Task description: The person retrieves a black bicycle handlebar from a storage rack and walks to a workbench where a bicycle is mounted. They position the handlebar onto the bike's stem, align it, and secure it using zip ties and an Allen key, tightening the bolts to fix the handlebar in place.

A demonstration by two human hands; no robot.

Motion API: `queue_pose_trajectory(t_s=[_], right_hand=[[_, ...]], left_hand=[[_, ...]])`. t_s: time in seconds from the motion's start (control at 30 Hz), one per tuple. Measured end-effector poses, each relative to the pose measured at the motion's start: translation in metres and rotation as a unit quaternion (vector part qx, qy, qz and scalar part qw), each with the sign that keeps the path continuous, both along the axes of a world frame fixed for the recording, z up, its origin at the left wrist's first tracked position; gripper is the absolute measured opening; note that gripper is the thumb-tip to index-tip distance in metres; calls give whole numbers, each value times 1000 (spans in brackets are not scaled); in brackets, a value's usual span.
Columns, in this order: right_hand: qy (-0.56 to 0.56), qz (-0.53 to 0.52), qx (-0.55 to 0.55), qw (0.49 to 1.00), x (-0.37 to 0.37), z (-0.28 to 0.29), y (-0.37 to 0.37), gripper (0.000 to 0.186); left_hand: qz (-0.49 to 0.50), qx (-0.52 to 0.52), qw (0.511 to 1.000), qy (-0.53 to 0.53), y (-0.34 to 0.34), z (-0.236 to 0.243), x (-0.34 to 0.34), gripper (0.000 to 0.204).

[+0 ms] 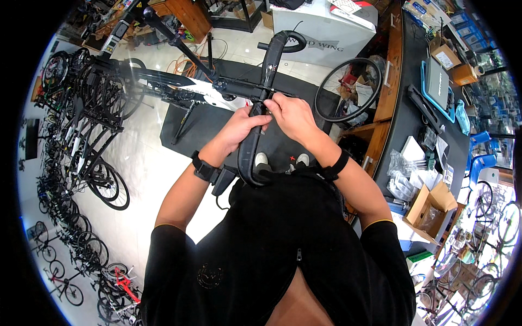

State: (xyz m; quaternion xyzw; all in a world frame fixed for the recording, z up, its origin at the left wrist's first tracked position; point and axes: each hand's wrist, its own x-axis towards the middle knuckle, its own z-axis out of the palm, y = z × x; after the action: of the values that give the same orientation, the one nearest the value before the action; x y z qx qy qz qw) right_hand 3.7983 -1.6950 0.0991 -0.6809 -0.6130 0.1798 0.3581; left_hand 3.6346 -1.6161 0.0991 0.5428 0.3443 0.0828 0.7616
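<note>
In front of me a black drop handlebar runs from near my waist away to its far curved end. It sits at the front of a bicycle frame in white and black. My left hand is closed around the bar's near half, its thumb lying across the top. Just right of the bar's middle, by the stem, my right hand has its thumb and fingers pinched together. Whatever is between those fingertips is too small or hidden to make out. The two hands are close together, with the bar between them.
A dark mat lies under the bicycle. At right, a loose wheel leans by wooden drawers, below a dark workbench bearing an open cardboard box. A grey-white box stands ahead. Rows of bicycles line the left.
</note>
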Motion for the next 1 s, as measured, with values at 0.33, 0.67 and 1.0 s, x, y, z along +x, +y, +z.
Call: queue_pose_trajectory(t_s=[0.33, 0.67, 1.0], right_hand=[[22, 22, 52, 998, 3, -3, -2, 21], [-18, 30, 78, 996, 3, -9, -1, 21], [-50, 24, 129, 990, 2, -15, 2, 21]], left_hand=[[11, -32, 999, -21, 0, -4, -2, 16], [-34, 32, 997, 61, -6, -2, -25, 25], [16, 19, 999, 34, -17, -1, -37, 30]])
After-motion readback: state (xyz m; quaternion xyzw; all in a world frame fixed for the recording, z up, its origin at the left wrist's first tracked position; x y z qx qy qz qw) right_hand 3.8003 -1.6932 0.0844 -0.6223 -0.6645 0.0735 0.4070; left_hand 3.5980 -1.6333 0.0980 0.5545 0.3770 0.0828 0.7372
